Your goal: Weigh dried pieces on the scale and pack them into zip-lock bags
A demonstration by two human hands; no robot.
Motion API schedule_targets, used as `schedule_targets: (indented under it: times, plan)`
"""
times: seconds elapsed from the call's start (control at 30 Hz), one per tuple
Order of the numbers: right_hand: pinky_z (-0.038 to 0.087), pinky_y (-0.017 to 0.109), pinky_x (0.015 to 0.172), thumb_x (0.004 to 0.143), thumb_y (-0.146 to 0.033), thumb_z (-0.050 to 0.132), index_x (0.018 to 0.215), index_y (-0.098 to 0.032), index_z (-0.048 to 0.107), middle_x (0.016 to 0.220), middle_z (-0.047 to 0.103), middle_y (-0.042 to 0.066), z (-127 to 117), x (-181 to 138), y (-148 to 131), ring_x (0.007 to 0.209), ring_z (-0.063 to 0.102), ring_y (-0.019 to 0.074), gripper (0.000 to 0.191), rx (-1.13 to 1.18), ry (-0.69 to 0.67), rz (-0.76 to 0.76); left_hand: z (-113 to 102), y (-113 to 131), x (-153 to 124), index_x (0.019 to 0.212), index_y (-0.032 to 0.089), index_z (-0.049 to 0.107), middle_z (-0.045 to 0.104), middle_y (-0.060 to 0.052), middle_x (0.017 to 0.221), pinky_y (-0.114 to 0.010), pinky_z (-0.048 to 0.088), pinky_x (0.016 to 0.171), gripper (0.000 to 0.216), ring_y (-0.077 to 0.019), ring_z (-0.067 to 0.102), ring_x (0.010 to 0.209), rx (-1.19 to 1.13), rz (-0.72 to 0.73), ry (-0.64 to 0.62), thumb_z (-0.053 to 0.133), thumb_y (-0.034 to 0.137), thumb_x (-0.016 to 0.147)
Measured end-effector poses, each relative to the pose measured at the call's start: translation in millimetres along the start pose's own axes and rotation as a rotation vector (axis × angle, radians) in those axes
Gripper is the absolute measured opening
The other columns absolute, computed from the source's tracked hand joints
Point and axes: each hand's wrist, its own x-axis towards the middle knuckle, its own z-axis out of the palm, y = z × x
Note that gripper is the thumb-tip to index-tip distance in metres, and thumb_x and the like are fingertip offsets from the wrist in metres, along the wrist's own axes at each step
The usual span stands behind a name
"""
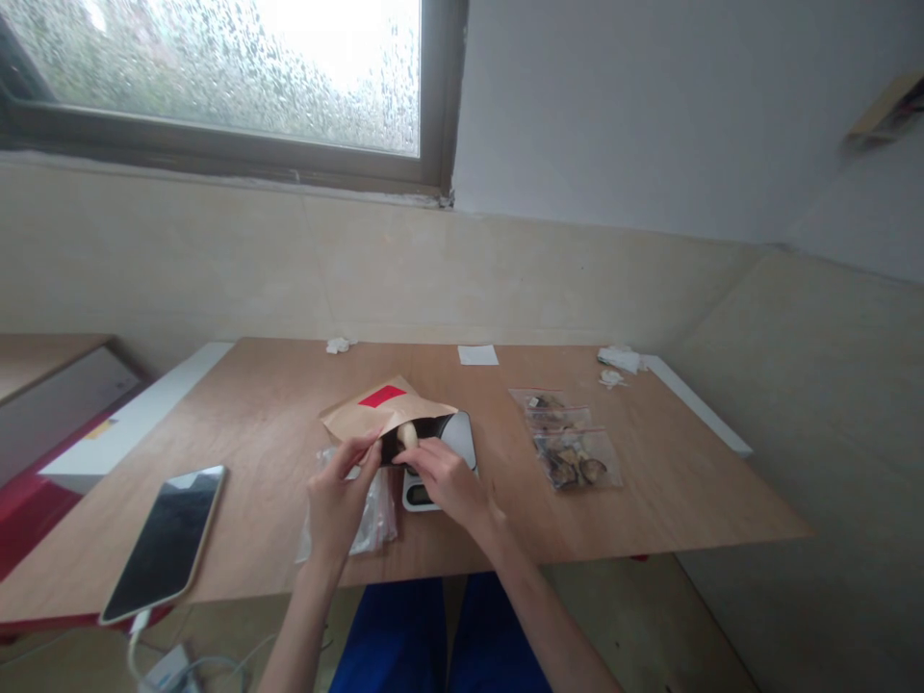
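A brown paper bag [390, 406] with a red label lies tilted, its dark mouth facing me. My left hand [339, 491] is closed on the lower lip of that mouth. At the opening, the fingers of my right hand [446, 478] pinch a pale, rounded piece [407, 435] whose kind I cannot make out. Under the bag and my right hand is a small digital scale [462, 438], partly covered, with its display [418, 494] towards me. A stack of clear zip bags [372, 525] lies below my left hand.
Clear zip bags with dark and pale dried pieces [577, 460] overlap on the right. A smartphone [167, 539] on a charging cable [137, 630] lies at the left. White paper [477, 355] and crumpled tissues [621, 360] sit along the table's [693, 491] back edge.
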Motion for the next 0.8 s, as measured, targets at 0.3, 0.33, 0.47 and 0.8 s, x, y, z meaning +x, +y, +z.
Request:
schedule_targets:
  times: [0.3,0.33,0.47,0.8]
  plan:
    - [0.051,0.028,0.082,0.09,-0.013,0.039,0.104,-0.026,0.063,0.091,0.063,0.004,11,-7,6,0.092,0.061,0.0155,0.031,0.005,0.208,0.063,-2,8,8,0.085,0.023,0.063,0.07,-0.001,0.087,-0.028,0.05,0.078,0.024,-0.0193,0.066,0.087,0.011,-0.028,0.05,0.056,0.044,0.077]
    - [0.051,0.028,0.081,0.09,-0.014,0.04,0.102,-0.026,0.064,0.091,0.064,0.004,13,-7,7,0.09,0.061,0.0153,0.029,0.036,0.258,0.097,-2,8,9,0.085,0.023,0.063,0.07,-0.001,0.087,-0.028,0.05,0.078,0.024,-0.0194,0.066,0.088,0.011,-0.03,0.045,0.056,0.044,0.077]
    - [0.051,0.028,0.075,0.091,-0.021,0.043,0.092,-0.023,0.066,0.084,0.065,0.004,22,-1,8,0.083,0.062,0.0151,0.024,0.168,0.476,0.217,0,8,13,0.086,0.023,0.063,0.07,-0.001,0.086,-0.028,0.05,0.077,0.025,-0.0194,0.066,0.087,-0.006,-0.043,0.039,0.056,0.045,0.077]
    - [0.051,0.032,0.079,0.084,-0.035,0.051,0.087,-0.015,0.061,0.089,0.067,0.01,27,4,17,0.084,0.064,0.0182,0.022,0.475,0.825,0.529,4,19,20,0.084,0.022,0.063,0.07,-0.001,0.087,-0.026,0.049,0.076,0.023,-0.0199,0.066,0.09,0.013,-0.073,0.087,0.056,0.042,0.078]
